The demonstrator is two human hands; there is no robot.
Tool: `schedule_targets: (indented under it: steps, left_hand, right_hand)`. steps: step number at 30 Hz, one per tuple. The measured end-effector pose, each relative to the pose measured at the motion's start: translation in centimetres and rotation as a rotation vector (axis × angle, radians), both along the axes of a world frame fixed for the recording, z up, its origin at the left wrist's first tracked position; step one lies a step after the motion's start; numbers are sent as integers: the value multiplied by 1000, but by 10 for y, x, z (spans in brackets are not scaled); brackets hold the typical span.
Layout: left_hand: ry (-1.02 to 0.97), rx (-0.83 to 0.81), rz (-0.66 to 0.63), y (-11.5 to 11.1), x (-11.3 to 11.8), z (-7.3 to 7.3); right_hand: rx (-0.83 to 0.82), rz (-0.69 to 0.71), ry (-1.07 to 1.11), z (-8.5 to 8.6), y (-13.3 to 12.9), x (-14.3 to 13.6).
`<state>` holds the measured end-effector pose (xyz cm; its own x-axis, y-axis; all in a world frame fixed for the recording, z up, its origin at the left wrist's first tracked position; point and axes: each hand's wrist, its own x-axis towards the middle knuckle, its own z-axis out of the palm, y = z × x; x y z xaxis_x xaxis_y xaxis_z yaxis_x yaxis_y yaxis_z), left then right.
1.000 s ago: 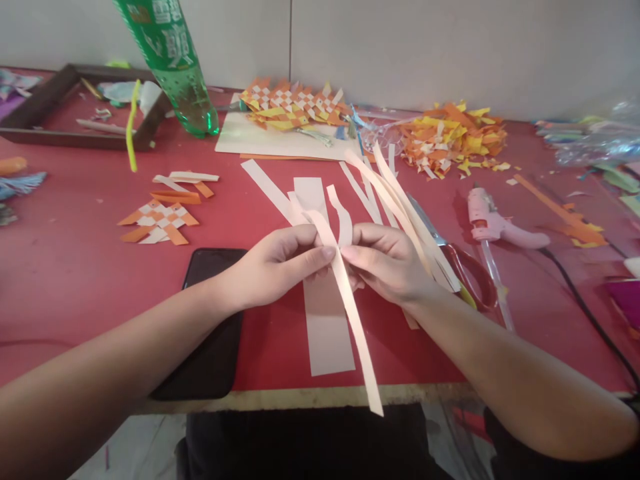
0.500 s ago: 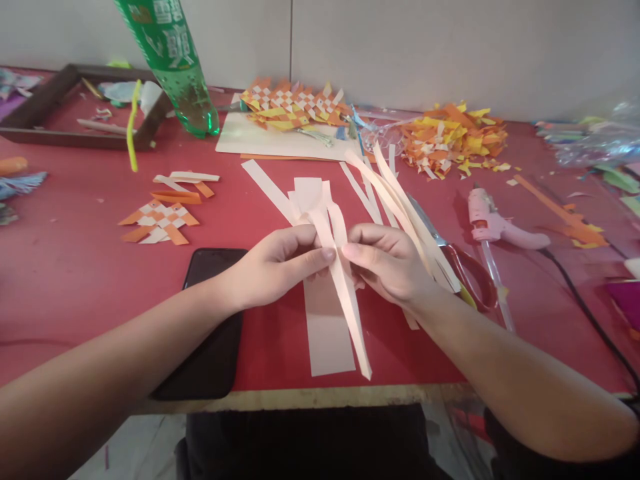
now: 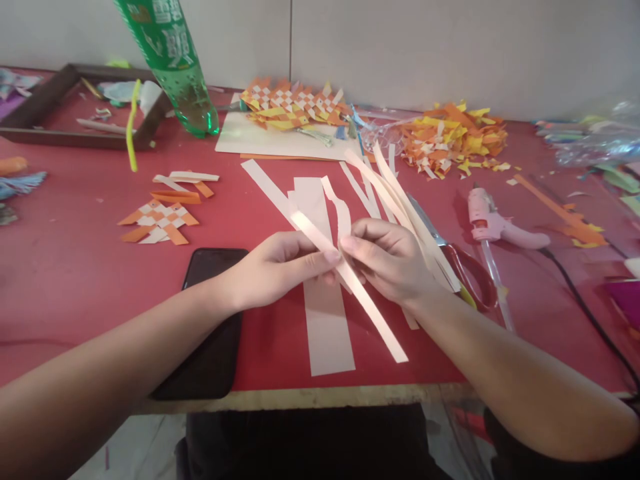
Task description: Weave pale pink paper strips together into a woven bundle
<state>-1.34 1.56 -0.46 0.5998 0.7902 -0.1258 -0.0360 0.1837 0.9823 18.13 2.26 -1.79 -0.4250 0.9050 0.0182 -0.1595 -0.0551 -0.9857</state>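
My left hand [image 3: 293,263] pinches a pale paper strip [image 3: 377,320] that slants from upper left to lower right. Close beside it, my right hand [image 3: 385,257] is closed on a second, curled paper strip [image 3: 341,212] that bends upward. The two strips meet between my fingertips; how they join is hidden. Beneath the hands a wider pale paper piece [image 3: 327,333] lies on the table, with another narrow strip [image 3: 267,190] at its upper left. Right of my right hand lies a bunch of loose paper strips [image 3: 407,207].
Scissors [image 3: 470,273] and a pink glue gun [image 3: 487,217] with a cord are on the right. A black phone [image 3: 210,347] is by my left forearm. A woven orange-white paper piece [image 3: 160,222], a green bottle [image 3: 180,73] and a paper pile [image 3: 450,140] stand or lie farther back.
The strip in my left hand has swung, its lower end moving right and its upper end left. The strips have spread apart. Both hands stay nearly in place.
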Motion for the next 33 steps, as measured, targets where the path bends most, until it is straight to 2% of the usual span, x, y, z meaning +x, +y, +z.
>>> schedule_targets:
  steps: [5, 8, 15, 20, 23, 27, 33]
  left_hand:
    - [-20, 39, -23, 0, 2, 2]
    - [-22, 57, -17, 1, 2, 1]
    - [31, 48, 71, 1, -1, 0]
    - [-38, 1, -23, 0, 0, 1]
    - [-26, -10, 31, 0, 2, 1]
    - [-12, -4, 34, 1, 3, 0]
    - [21, 11, 126, 2, 2, -2]
  right_hand:
    - [-66, 94, 6, -3, 0, 2]
    - [-43, 132, -1, -3, 0, 3]
    - [-36, 29, -23, 1, -1, 1]
    - [-42, 24, -30, 0, -1, 1]
    - [-74, 36, -33, -3, -1, 2]
    - [-51, 66, -56, -4, -2, 3]
    - [4, 6, -77, -3, -1, 2]
